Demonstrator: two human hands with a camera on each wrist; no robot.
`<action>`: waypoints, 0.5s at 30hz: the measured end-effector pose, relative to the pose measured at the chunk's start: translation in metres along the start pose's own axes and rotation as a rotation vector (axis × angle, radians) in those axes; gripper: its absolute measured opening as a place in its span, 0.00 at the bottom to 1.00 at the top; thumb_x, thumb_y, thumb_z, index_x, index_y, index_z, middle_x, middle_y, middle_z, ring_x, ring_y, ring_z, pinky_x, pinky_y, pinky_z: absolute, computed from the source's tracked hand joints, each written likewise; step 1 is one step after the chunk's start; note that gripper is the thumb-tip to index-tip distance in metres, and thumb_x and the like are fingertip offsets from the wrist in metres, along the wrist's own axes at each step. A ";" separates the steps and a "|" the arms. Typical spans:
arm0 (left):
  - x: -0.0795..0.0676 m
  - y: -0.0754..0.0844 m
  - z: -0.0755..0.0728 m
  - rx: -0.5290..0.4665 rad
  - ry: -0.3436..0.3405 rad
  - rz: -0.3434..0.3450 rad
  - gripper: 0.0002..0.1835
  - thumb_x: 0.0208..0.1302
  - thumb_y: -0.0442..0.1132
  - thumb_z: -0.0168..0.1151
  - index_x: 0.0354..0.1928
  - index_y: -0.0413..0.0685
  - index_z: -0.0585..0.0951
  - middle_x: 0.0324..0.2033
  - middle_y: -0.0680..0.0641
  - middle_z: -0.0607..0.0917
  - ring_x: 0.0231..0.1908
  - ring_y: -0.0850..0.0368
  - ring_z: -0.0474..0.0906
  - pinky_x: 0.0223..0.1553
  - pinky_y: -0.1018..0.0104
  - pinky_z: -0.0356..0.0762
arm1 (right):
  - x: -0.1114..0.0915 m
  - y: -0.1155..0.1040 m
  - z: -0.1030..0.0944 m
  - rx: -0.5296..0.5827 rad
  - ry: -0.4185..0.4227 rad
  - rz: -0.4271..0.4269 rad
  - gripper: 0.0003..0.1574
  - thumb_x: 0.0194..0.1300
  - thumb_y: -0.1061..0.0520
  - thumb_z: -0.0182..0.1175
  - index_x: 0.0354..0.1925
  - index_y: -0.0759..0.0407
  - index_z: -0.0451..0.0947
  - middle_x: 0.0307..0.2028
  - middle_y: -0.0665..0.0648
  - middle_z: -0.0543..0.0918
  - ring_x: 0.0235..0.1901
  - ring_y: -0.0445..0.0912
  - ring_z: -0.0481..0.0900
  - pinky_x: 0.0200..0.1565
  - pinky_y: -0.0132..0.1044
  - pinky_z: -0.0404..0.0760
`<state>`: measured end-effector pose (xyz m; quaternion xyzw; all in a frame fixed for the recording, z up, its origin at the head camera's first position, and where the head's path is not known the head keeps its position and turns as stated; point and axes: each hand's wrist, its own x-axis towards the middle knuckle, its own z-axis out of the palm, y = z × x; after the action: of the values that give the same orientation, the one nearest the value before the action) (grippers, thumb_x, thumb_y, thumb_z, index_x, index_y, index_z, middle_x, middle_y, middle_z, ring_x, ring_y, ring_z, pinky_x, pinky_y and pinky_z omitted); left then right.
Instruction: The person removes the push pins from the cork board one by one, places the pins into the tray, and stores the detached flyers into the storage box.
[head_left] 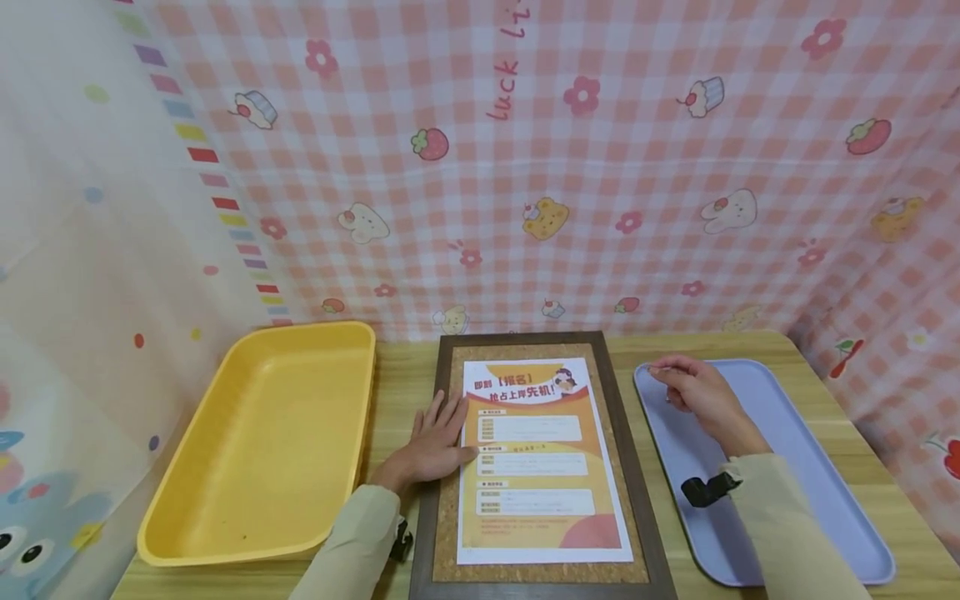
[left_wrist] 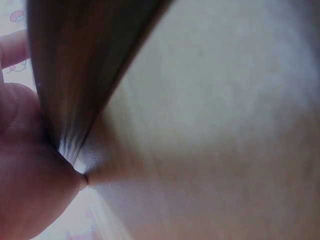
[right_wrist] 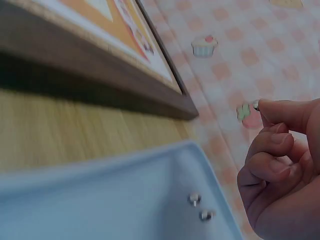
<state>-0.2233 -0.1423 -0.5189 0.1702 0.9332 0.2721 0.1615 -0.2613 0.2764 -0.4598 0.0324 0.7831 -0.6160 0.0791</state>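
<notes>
A corkboard in a dark wooden frame lies on the table, with a printed orange-and-white poster on its cork. My left hand rests with spread fingers over the board's left frame edge, fingertips and thumb touching the poster's left side. My right hand is above the far left part of a light blue tray. Between its thumb and forefinger it pinches a small silvery pushpin, mostly hidden by the fingertips. Two similar metal pins, a first pin and a second pin, lie in the tray.
A deep yellow tray stands left of the corkboard on the wood-grain table. Behind the table hangs a pink checked cloth. Wood surface shows between the board and each tray.
</notes>
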 end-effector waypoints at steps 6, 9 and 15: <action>0.000 0.004 -0.002 -0.005 0.000 -0.020 0.46 0.70 0.58 0.51 0.79 0.55 0.38 0.78 0.55 0.31 0.76 0.53 0.17 0.72 0.41 0.21 | -0.004 0.012 -0.017 -0.078 0.060 0.007 0.13 0.71 0.50 0.60 0.43 0.59 0.80 0.21 0.45 0.72 0.19 0.37 0.66 0.23 0.33 0.66; -0.001 0.006 -0.004 -0.008 -0.006 -0.023 0.46 0.70 0.57 0.50 0.79 0.54 0.38 0.78 0.54 0.32 0.76 0.53 0.17 0.72 0.41 0.21 | -0.004 0.019 -0.022 -0.111 0.084 0.034 0.12 0.70 0.50 0.61 0.42 0.57 0.80 0.19 0.44 0.71 0.19 0.38 0.66 0.23 0.33 0.67; -0.003 0.007 -0.003 -0.008 -0.008 -0.031 0.46 0.70 0.58 0.51 0.79 0.56 0.37 0.78 0.56 0.32 0.76 0.55 0.18 0.72 0.42 0.21 | -0.003 0.033 -0.028 -0.147 0.101 0.099 0.15 0.71 0.50 0.60 0.46 0.61 0.79 0.18 0.45 0.71 0.18 0.39 0.66 0.22 0.33 0.68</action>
<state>-0.2204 -0.1394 -0.5123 0.1562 0.9340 0.2727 0.1699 -0.2556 0.3117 -0.4844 0.0961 0.8266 -0.5499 0.0718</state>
